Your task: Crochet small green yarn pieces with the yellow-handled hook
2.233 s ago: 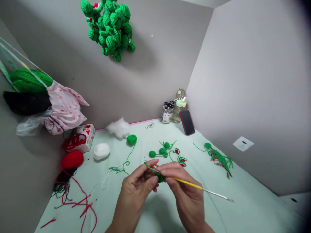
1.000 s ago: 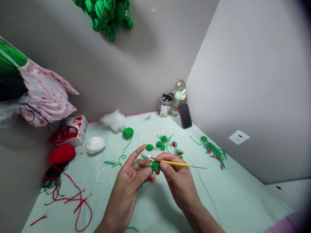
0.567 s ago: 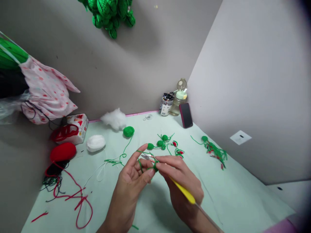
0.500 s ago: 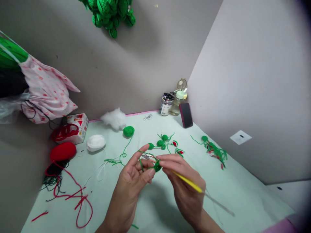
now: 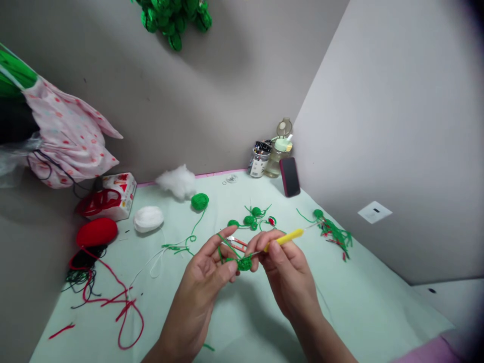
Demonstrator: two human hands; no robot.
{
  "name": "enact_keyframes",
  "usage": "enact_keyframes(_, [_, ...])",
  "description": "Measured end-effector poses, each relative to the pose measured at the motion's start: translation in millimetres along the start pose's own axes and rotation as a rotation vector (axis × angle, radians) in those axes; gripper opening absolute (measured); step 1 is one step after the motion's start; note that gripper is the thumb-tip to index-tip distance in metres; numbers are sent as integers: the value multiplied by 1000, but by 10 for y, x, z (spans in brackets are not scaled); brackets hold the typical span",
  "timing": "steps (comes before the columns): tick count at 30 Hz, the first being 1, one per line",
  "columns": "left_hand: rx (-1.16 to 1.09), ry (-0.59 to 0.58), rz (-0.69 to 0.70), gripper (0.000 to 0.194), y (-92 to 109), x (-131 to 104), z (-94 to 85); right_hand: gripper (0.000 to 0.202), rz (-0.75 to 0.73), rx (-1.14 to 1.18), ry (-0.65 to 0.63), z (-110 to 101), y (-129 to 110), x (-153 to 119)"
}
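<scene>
My left hand [image 5: 206, 275] pinches a small green crochet piece [image 5: 245, 263] between thumb and fingers, with green yarn [image 5: 224, 241] running up over its raised index finger. In my right hand [image 5: 289, 267] is a crochet hook with a yellow handle [image 5: 285, 239], its metal tip at the green piece. The hook's other metal end points to the far right. Just behind the hands lie small orange-handled thread snips [image 5: 236, 244], partly hidden by the fingers. Farther back rest several small green crocheted balls [image 5: 249, 221] and a red-and-green crocheted bit [image 5: 271, 221].
A green yarn ball [image 5: 199, 201], white yarn [image 5: 148, 219], red yarn [image 5: 97, 232] and white stuffing [image 5: 177, 182] lie at left and back. A phone [image 5: 290, 177] leans near a jar of pens [image 5: 258, 161] and a bottle [image 5: 279, 159]. Green scraps [image 5: 335, 234] lie at right.
My right hand has turned, swinging the hook's yellow handle from pointing down toward me to pointing up and right. The thread snips behind the hands show more now.
</scene>
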State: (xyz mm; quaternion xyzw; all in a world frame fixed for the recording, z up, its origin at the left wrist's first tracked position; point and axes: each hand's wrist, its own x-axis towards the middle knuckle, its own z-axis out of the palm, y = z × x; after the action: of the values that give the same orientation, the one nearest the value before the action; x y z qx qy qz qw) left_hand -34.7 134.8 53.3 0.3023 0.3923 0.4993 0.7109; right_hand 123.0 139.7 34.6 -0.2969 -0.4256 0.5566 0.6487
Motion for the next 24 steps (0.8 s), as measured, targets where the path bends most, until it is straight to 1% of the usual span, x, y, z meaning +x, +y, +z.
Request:
enact_keyframes(5, [41,-27,9,48,-22,24,-47,23,-65,-101,-17,-60,25,-32])
enact_keyframes(10, [89,-6,55,49,-57,52,-87,23,-133,-207,-53,-76,32,-58])
enact_keyframes(12, [104,-5,71,49,-79,64,-102,23,-182,-289,-64,-73,15,-68])
enact_keyframes(14, [131,13,96,48,-113,74,-120,23,-275,-435,-74,-64,-14,-84])
enact_keyframes(18, [233,106,187,52,-205,68,-140,21,-595,-814,-168,-40,-50,-130])
enact_keyframes(20, [243,137,214,57,-238,49,-124,21,-713,-979,-191,-40,-29,-158])
enact_keyframes(22, [172,132,177,65,-244,29,-91,23,-792,-1128,-174,-53,15,-184])
enact_keyframes(24, [26,90,67,69,-222,17,-53,28,-855,-1239,-176,-70,59,-204])
